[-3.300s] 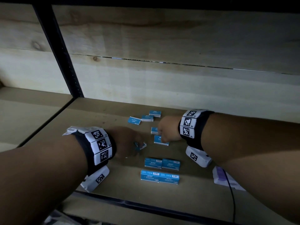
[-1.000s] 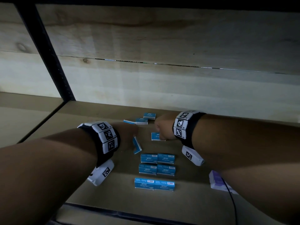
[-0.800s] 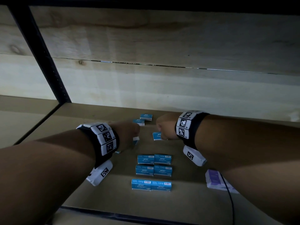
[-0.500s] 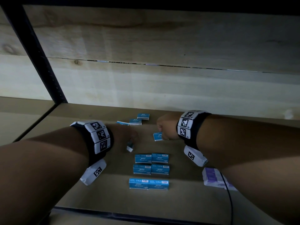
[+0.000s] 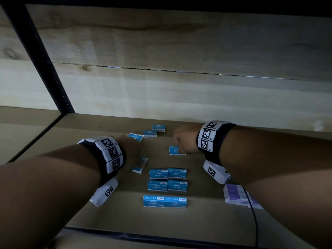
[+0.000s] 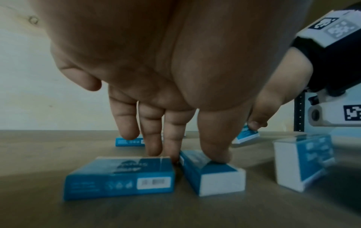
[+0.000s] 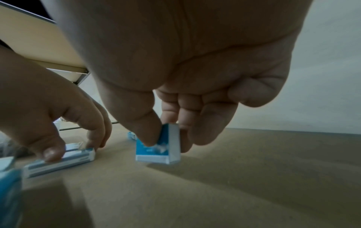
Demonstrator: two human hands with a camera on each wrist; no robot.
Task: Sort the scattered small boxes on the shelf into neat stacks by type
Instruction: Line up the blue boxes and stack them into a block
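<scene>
Small blue staple boxes lie on the wooden shelf. Six of them form three neat rows of two in the middle. My left hand pinches one blue box by thumb and fingers, tilted on its edge just left of the rows; in the left wrist view the thumb lies on its top. My right hand pinches another blue box behind the rows; the right wrist view shows this box tipped up between thumb and fingers. Three loose boxes lie at the back.
A white and purple pack with a black cable over it lies at the right, under my right forearm. A black upright post stands at the left. The wooden back wall is close behind the loose boxes.
Since 3.3 s ago a third row of two boxes has appeared. My left hand has carried its box slightly left and down. My right hand has stayed on its box.
</scene>
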